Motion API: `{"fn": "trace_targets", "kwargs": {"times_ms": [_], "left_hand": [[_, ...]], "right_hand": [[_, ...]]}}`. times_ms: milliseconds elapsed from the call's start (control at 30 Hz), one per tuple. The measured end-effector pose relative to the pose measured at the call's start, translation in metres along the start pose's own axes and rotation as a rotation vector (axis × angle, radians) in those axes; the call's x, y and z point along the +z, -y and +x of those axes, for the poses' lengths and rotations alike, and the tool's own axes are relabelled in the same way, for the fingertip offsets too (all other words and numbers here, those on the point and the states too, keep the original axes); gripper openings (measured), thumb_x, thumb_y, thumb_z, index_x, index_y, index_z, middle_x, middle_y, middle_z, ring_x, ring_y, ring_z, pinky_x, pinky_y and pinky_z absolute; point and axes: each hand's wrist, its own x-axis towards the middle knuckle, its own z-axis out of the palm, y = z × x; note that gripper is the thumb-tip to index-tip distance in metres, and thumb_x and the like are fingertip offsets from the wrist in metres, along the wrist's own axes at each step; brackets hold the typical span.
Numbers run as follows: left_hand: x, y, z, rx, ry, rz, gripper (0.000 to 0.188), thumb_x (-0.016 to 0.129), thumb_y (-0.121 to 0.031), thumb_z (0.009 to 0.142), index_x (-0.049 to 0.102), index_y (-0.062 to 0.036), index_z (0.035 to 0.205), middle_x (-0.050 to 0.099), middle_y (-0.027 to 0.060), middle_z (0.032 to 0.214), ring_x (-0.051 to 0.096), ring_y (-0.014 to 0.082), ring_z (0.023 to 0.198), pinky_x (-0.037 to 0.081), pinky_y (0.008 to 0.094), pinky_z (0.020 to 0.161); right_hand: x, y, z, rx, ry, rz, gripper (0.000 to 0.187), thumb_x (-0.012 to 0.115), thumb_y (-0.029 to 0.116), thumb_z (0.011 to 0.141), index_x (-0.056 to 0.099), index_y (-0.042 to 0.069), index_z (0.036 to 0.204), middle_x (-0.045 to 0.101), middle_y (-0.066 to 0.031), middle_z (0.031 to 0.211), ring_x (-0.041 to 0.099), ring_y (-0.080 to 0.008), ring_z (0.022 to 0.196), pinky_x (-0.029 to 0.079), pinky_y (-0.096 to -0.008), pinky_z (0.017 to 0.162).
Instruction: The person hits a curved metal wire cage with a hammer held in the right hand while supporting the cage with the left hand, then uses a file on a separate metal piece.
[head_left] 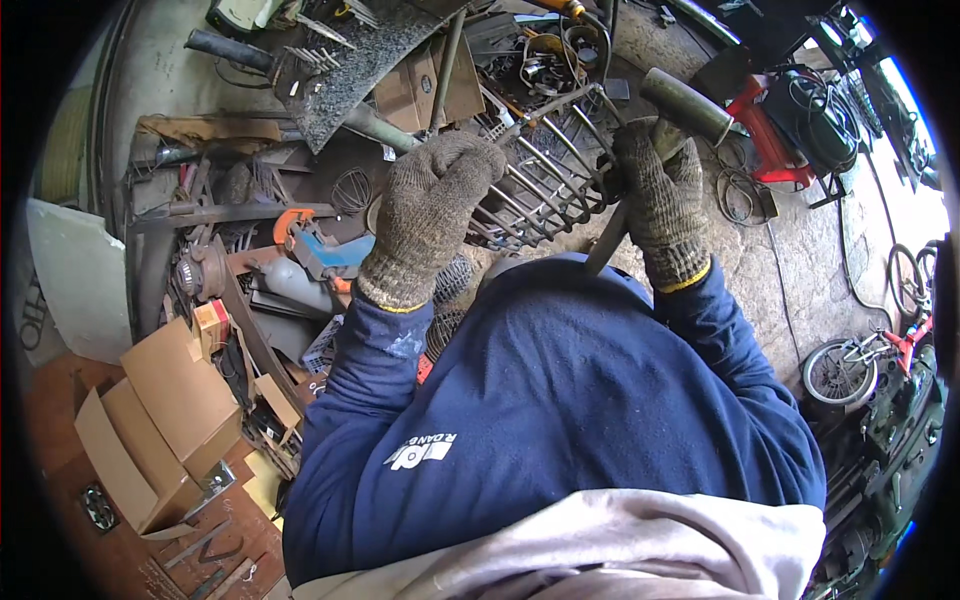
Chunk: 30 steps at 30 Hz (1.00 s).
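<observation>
My left hand (430,215), in a grey-brown knit glove, is closed at the left edge of a metal rack of parallel bars (548,190). Its curled fingers hide the exact spot of the grip. In a matching glove with a yellow cuff edge, my right hand (665,205) is wrapped round the handle of a hammer (690,108). The hammer's thick cylindrical head sticks up above the fist, and its handle slants down toward my body. That fist is right beside the rack's right end; whether it also touches the rack I cannot tell.
A speckled flat-topped stand (365,85) and a bucket of metal parts (550,65) are ahead. Scrap, a blue-and-orange tool (325,245) and an open cardboard box (160,430) crowd the left. On the right are a red-and-black machine (775,130), cables and a small bicycle (842,372).
</observation>
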Motion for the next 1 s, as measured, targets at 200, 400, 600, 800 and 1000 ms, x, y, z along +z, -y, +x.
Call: {"fn": "trace_targets", "kwargs": {"times_ms": [200,400,600,800,1000], "left_hand": [[0.017,-0.009,0.011,-0.001,0.056,0.092,0.027,0.065,-0.025,0.093,0.069,-0.0008,0.104,0.068,0.0019,0.088,0.061,0.0086,0.079,0.05,0.0245,0.073],[0.015,-0.007,0.017,0.021,0.091,0.061,0.037,0.063,-0.035,0.095,0.069,-0.0011,0.107,0.07,0.0028,0.093,0.063,0.0106,0.083,0.051,0.0256,0.077],[-0.001,0.026,0.013,0.305,0.0,0.376,0.045,0.058,-0.046,0.097,0.069,-0.0023,0.096,0.066,0.0096,0.079,0.063,0.0171,0.071,0.05,0.0299,0.068],[-0.021,0.034,0.011,0.544,-0.321,0.486,0.026,0.065,-0.029,0.094,0.069,-0.0042,0.09,0.065,0.012,0.074,0.064,0.0242,0.066,0.049,0.0349,0.062],[-0.077,0.049,0.01,0.735,-0.355,0.769,0.03,0.061,-0.032,0.096,0.069,-0.0033,0.089,0.066,0.0137,0.078,0.065,0.0311,0.069,0.05,0.0388,0.063]], "right_hand": [[-0.011,0.02,-0.006,0.02,0.04,-0.013,0.024,0.067,0.025,0.094,0.06,0.004,0.102,0.064,-0.0037,0.084,0.062,-0.0119,0.069,0.052,-0.0278,0.062],[-0.004,0.027,-0.01,-0.016,-0.027,-0.074,0.021,0.066,0.024,0.094,0.062,0.003,0.095,0.064,-0.0013,0.081,0.059,-0.009,0.074,0.05,-0.0261,0.068],[0.002,0.015,-0.007,-0.085,-0.094,0.023,0.021,0.065,0.023,0.094,0.061,0.002,0.097,0.063,-0.0051,0.08,0.063,-0.0139,0.066,0.053,-0.0279,0.06],[0.035,-0.012,0.015,-0.435,-0.12,-0.366,0.03,0.067,0.025,0.093,0.061,0.001,0.11,0.067,-0.0087,0.09,0.067,-0.021,0.073,0.056,-0.0325,0.066],[0.082,0.0,-0.019,-0.439,0.083,-0.94,0.045,0.076,0.024,0.08,0.062,0.003,0.117,0.07,-0.0162,0.094,0.07,-0.0308,0.086,0.057,-0.0394,0.076]]}}
